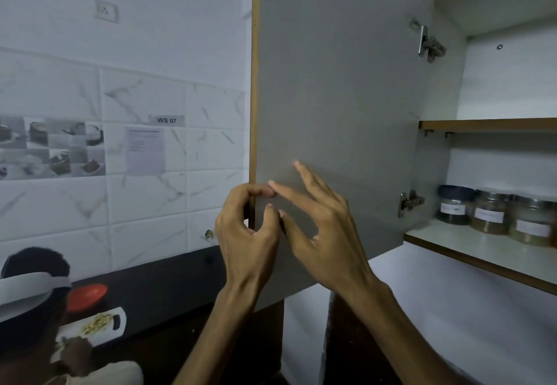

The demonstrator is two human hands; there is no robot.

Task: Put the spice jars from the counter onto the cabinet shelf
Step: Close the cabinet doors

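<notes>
While my left hand [247,227] pinched the grey cabinet door [337,113] edge and my right hand [319,227] lay flat-fingered, three labelled glass spice jars [494,215] stood lower right; swinging shut risked trapped fingers.

I am in a kitchen: marble-look wall tiles [144,203] with food pictures run behind a dark surface [168,288] on my left, where a cutting board [99,324] holds chopped food, and the open wall cabinet [494,233] on my right holds labelled jars [489,215].
</notes>
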